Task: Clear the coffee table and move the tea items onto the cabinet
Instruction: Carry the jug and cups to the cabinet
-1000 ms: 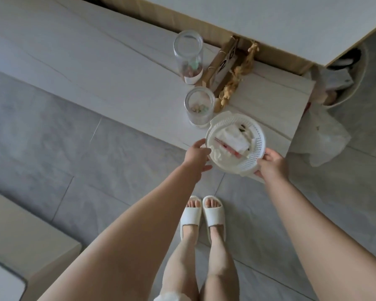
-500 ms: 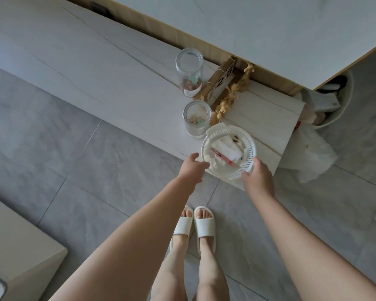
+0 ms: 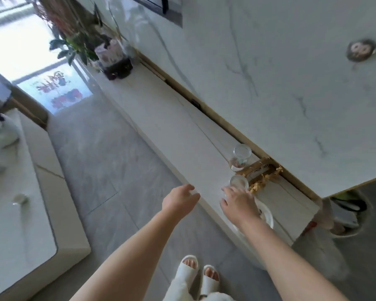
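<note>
Both hands have let go of the basket (image 3: 267, 216), left hand (image 3: 179, 199) and right hand (image 3: 239, 203) loosely spread; leave it well in from the cabinet (image 3: 161, 118) front edge.

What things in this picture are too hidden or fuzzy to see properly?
Head view:
- white basket: mostly hidden under the right hand and forearm; its contents cannot be seen.
- near glass jar: blurred, so its contents are unclear, and whether the right hand's fingers touch it.
- small thing on the coffee table: too blurred to name.
- bin: partly hidden under the wall panel.
- left hand: open, holding nothing.
</note>
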The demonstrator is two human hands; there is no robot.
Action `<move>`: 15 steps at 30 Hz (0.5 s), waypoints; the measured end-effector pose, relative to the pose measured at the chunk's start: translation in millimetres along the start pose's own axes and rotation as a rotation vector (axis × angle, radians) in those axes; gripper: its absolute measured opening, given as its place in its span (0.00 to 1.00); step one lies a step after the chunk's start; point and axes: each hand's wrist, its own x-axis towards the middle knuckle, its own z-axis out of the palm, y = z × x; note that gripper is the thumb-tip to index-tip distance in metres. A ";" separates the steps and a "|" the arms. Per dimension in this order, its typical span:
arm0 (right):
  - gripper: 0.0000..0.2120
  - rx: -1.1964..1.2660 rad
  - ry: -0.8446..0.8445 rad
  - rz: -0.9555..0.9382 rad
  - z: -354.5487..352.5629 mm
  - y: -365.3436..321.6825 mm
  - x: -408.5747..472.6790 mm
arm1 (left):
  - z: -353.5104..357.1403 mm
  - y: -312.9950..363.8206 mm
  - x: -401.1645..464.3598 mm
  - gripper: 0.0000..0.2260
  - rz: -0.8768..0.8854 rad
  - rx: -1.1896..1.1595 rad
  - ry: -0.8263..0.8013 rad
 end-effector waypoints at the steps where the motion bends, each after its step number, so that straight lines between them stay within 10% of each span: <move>1: 0.16 -0.008 -0.001 -0.037 -7.3 -15.0 2.7 | -13.2 -10.1 -8.0 0.20 -0.008 0.012 0.033; 15: 0.20 -0.182 -0.159 -0.562 -9.0 -264.2 4.9 | -133.6 -222.0 -121.4 0.19 -0.350 -0.130 0.350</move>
